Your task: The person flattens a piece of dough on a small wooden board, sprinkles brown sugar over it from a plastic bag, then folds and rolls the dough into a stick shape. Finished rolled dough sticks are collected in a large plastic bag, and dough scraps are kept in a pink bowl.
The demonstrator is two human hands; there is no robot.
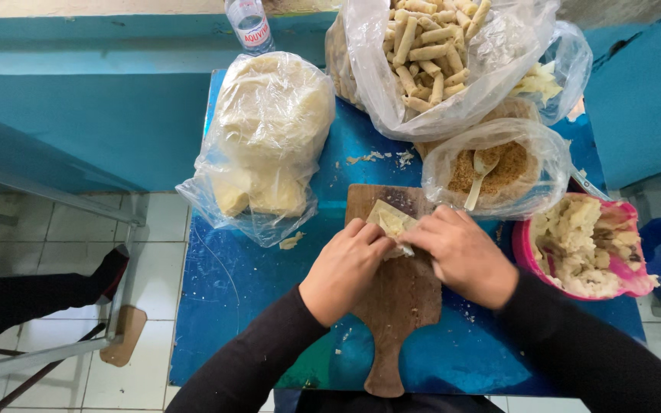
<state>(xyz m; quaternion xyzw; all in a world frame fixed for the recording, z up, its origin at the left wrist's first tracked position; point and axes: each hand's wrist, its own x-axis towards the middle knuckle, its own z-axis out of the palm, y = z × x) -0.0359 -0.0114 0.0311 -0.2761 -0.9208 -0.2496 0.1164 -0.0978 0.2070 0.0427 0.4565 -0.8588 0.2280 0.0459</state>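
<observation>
Both hands pinched one pale dough wrapper over the wooden board: left hand closed on its 7 o'clock edge, right hand closed on its 4 o'clock edge. Board sat mid blue counter. Pink bowl at 3 o'clock, bag of crumbs at 1, bagged dough at 11.

Left hand, right hand: fingertips pinched together.

bottle top cut off, wrapper partly under fingers, board mid hidden
</observation>
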